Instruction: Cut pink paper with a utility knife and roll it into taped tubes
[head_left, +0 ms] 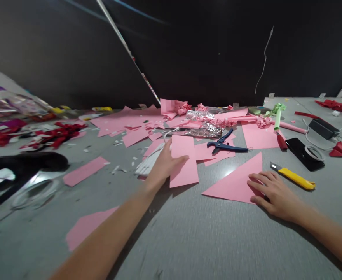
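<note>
My left hand point(166, 161) grips a rectangular piece of pink paper point(185, 169) by its left side, thumb across the front and the other fingers behind. The piece is tilted up off the table. On the right, a triangular pink paper point(235, 181) lies flat, and my right hand point(268, 190) rests on its right edge with fingers spread. Just beyond that hand is a yellow utility knife point(297, 178) with its blade end toward the upper left. Blue-handled pliers point(226, 146) lie behind the triangle.
Pink sheets and scraps point(115, 120) pile along the black wall. A black phone point(303, 151) with a white tape roll point(314, 153) and a black adapter point(324, 128) sit right. Red ribbon bows point(56, 134) and a black object point(42, 159) lie left. A green paper roll point(277, 118) stands behind.
</note>
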Action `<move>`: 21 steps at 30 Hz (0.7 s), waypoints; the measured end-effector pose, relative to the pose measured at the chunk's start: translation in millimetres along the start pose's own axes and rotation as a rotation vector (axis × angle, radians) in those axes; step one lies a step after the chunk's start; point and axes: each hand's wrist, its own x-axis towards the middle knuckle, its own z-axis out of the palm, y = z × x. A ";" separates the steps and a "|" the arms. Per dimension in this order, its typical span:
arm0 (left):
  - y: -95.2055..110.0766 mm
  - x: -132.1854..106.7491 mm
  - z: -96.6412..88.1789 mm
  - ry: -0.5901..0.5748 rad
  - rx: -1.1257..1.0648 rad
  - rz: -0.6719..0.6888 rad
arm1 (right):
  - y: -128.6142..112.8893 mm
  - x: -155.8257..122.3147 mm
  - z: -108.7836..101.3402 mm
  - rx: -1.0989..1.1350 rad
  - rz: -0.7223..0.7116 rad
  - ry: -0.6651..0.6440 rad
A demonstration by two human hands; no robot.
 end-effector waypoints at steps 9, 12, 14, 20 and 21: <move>3.2 -1.0 14.5 -0.170 0.434 0.096 | 6.2 -3.6 3.6 -0.019 0.012 -0.001; 11.7 -2.5 26.0 -0.262 0.493 0.137 | 8.1 -4.3 4.3 -0.019 0.015 -0.013; 17.4 -2.1 33.3 -0.302 0.542 0.170 | 10.0 -4.7 5.3 -0.020 0.016 -0.019; 26.0 -5.0 40.9 -0.298 0.709 0.206 | 14.1 -5.3 6.9 -0.028 0.025 -0.020; 25.8 -7.1 39.4 -0.297 0.727 0.213 | 14.3 -5.5 6.9 -0.029 0.026 -0.019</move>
